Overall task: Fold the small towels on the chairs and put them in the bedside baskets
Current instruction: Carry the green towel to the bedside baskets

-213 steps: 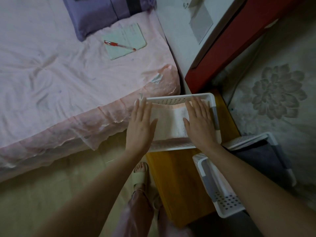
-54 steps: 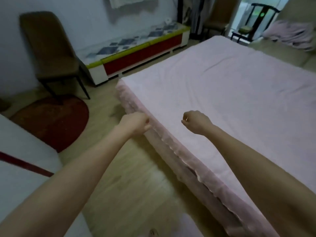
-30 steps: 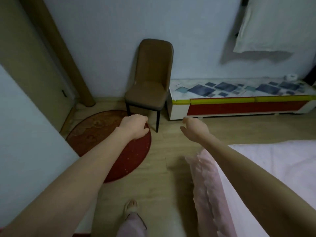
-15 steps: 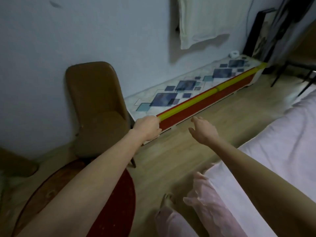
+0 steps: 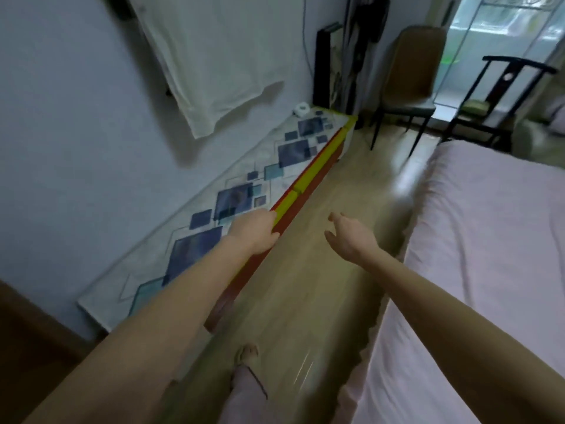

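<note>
Between towels, I judge: walking aisle between bed (image 5: 489, 240) and low cabinet (image 5: 244, 185) toward chairs. Left hand (image 5: 255, 231) curled, empty; right hand (image 5: 351, 237) loosely open, empty. Brown chair (image 5: 412, 71) and black chair (image 5: 501, 96) ahead; can't make out towels. Next: I reach chair, pick towel.

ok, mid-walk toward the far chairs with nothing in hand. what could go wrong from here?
1. The lane of wooden floor between the low cabinet and the bed is narrow; a shin could clip either edge.
2. The frame is motion-blurred, so a towel on the brown chair or black chair cannot be confirmed; the trip may be wasted.
3. The left hand is curled, the right hand open, both empty.
</note>
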`<state>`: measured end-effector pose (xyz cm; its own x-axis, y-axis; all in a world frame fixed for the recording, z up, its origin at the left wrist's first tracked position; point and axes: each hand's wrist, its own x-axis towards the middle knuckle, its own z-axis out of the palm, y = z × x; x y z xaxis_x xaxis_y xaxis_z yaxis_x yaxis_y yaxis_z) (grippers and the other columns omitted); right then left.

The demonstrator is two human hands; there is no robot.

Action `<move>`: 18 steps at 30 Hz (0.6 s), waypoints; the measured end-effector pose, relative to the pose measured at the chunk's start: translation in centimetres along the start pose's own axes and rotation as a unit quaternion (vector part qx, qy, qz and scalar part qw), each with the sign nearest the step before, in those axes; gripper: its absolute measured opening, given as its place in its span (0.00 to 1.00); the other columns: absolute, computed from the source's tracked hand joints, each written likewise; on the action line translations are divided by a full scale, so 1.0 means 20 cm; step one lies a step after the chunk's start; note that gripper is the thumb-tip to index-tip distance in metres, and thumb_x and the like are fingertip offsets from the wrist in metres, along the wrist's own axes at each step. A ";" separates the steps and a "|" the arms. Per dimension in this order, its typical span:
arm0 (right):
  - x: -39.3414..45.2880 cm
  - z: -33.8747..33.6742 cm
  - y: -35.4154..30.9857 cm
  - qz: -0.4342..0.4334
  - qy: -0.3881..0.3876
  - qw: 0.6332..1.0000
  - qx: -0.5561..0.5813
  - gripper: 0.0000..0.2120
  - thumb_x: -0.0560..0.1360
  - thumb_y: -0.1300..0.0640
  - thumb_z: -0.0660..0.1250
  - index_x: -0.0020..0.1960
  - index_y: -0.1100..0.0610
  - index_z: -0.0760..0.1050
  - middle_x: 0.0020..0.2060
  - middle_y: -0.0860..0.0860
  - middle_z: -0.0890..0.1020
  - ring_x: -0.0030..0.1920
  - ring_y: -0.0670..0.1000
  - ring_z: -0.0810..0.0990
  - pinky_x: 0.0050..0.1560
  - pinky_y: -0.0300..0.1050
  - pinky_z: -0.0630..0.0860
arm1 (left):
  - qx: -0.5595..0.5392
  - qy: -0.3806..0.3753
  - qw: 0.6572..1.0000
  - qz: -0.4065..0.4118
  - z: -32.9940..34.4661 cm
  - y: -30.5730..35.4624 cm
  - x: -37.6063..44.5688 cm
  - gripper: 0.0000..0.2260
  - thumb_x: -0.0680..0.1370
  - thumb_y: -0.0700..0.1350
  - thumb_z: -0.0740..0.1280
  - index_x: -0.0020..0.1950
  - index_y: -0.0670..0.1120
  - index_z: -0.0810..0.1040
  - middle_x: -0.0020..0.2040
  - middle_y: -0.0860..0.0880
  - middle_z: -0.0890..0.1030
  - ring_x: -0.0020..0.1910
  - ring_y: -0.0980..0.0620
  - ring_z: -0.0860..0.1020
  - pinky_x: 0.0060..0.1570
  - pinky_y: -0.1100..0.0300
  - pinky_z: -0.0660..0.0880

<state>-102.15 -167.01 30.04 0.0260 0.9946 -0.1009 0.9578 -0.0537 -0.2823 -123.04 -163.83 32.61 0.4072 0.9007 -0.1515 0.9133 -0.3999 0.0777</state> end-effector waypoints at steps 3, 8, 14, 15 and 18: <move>0.37 -0.09 0.15 0.050 0.033 0.998 -0.008 0.18 0.80 0.52 0.60 0.68 0.58 0.68 0.62 0.56 0.76 0.56 0.58 0.78 0.50 0.51 0.78 | 0.015 0.006 0.998 0.063 -0.08 -0.03 0.51 0.17 0.80 0.51 0.60 0.66 0.44 0.72 0.60 0.43 0.76 0.57 0.43 0.76 0.47 0.52 0.74; 0.90 -0.31 0.40 0.160 0.069 0.985 0.006 0.17 0.80 0.52 0.60 0.65 0.58 0.70 0.60 0.56 0.76 0.57 0.58 0.78 0.53 0.53 0.77 | 0.054 0.001 0.986 0.160 -0.25 -0.02 1.36 0.12 0.80 0.50 0.59 0.59 0.44 0.73 0.54 0.44 0.77 0.49 0.46 0.77 0.41 0.53 0.73; 1.39 -0.50 0.85 0.258 0.094 0.961 0.023 0.14 0.80 0.52 0.59 0.60 0.59 0.71 0.58 0.57 0.77 0.56 0.59 0.76 0.54 0.55 0.75 | -0.015 -0.020 0.967 0.253 -0.41 0.30 2.28 0.19 0.81 0.51 0.60 0.69 0.44 0.70 0.63 0.44 0.75 0.58 0.46 0.76 0.48 0.54 0.74; 1.48 -0.51 0.95 0.273 0.095 0.957 0.026 0.15 0.80 0.52 0.60 0.61 0.59 0.71 0.59 0.58 0.77 0.57 0.59 0.76 0.55 0.55 0.75 | -0.025 -0.024 0.964 0.265 -0.42 0.37 2.42 0.20 0.81 0.51 0.59 0.70 0.43 0.69 0.64 0.44 0.74 0.60 0.46 0.75 0.52 0.53 0.75; 1.80 -0.57 1.25 0.305 0.104 0.946 0.041 0.18 0.79 0.52 0.61 0.65 0.58 0.70 0.61 0.57 0.75 0.60 0.60 0.75 0.58 0.54 0.74 | -0.025 -0.035 0.955 0.295 -0.43 0.57 2.89 0.20 0.81 0.50 0.60 0.71 0.43 0.68 0.67 0.44 0.73 0.63 0.45 0.73 0.57 0.49 0.75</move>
<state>-73.98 -131.54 30.16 0.6305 0.7719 -0.0810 0.7211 -0.6211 -0.3070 -89.15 -114.96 33.19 0.8518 0.5071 -0.1316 0.5239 -0.8238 0.2166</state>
